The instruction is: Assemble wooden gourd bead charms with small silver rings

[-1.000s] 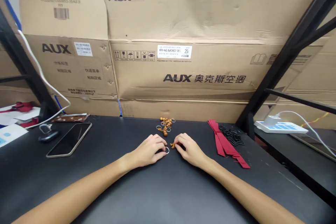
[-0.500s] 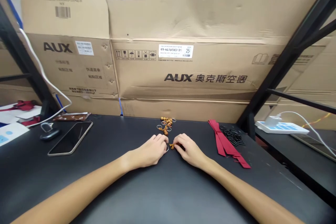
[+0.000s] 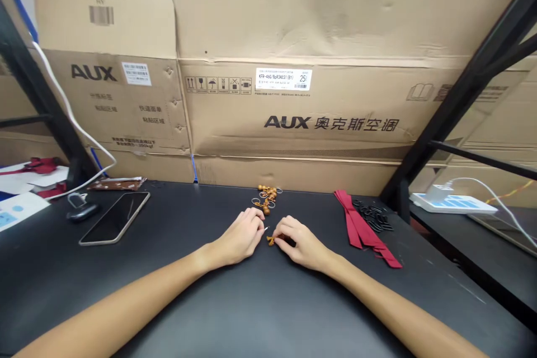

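Note:
My left hand [image 3: 242, 235] is closed in a pinch, with a bit of a thin metal ring [image 3: 265, 229] sticking out past its fingertips. To its right, my right hand [image 3: 298, 239] pinches a small brown pendant with an orange cord [image 3: 271, 240]; the fingers cover most of the pendant. A small gap lies between the two hands. Just beyond them, several wooden-bead keychains [image 3: 267, 197] with metal rings rest in a loose pile on the black table [image 3: 260, 302].
Dark red ribbon strips [image 3: 364, 232] and a heap of black clasps [image 3: 375, 215] lie to the right. On the left are a phone [image 3: 115, 219], a black key fob [image 3: 81, 211] and a brown wrapper [image 3: 117, 183]. A cardboard wall [image 3: 293, 145] stands behind.
My right hand has drawn slightly toward me, bringing the orange cord lower and a little left. In my left fingers the ring now shows as a thin sliver. The view has shifted slightly.

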Available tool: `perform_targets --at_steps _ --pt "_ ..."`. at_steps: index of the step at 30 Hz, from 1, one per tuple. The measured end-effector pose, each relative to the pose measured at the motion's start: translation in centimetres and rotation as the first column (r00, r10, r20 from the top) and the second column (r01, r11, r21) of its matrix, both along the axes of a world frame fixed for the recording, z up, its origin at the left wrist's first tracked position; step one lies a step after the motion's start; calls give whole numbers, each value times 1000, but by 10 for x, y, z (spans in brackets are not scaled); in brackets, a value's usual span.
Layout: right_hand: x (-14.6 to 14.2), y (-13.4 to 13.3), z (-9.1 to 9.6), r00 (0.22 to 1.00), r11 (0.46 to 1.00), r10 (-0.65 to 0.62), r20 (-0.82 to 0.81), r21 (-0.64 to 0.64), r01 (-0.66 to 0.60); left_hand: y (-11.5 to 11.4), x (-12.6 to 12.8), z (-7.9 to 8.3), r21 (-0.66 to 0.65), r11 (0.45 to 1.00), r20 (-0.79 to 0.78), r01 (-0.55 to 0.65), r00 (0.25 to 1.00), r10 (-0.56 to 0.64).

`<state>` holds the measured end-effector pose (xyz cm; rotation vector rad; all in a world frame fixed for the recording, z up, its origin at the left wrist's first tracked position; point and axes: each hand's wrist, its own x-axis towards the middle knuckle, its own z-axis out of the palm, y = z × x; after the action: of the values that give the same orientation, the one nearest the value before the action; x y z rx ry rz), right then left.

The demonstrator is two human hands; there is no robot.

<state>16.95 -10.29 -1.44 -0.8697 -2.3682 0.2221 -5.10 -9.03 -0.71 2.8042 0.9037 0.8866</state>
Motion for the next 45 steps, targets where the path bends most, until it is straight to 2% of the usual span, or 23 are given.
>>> perform_targets --at_steps 5,11,14,18,29,34,45 --pt "-2 -2 1 997 995 4 -74 -97 -11 -1 0 4 -20 999 -17 38 999 -38" --pt "-6 -3 -4 980 979 -84 -182 -199 47 -4 3 7 132 989 -175 60 984 -36" --pt "-7 -2 -5 974 977 -90 -206 -210 45 -6 5 7 206 977 -245 63 970 -11" --pt "-6 -2 -5 971 976 -75 -227 -216 25 -6 5 6 240 969 -279 56 960 13" --pt "-5 -1 -6 957 969 -82 -277 -246 12 -5 4 6 231 970 -312 74 950 2" --pt "-4 -1 -7 955 966 -93 -282 -257 18 -5 3 5 213 974 -275 81 961 -20" --pt "-4 0 0 962 983 -53 -267 -185 3 -4 2 6 148 983 -209 106 975 -74"
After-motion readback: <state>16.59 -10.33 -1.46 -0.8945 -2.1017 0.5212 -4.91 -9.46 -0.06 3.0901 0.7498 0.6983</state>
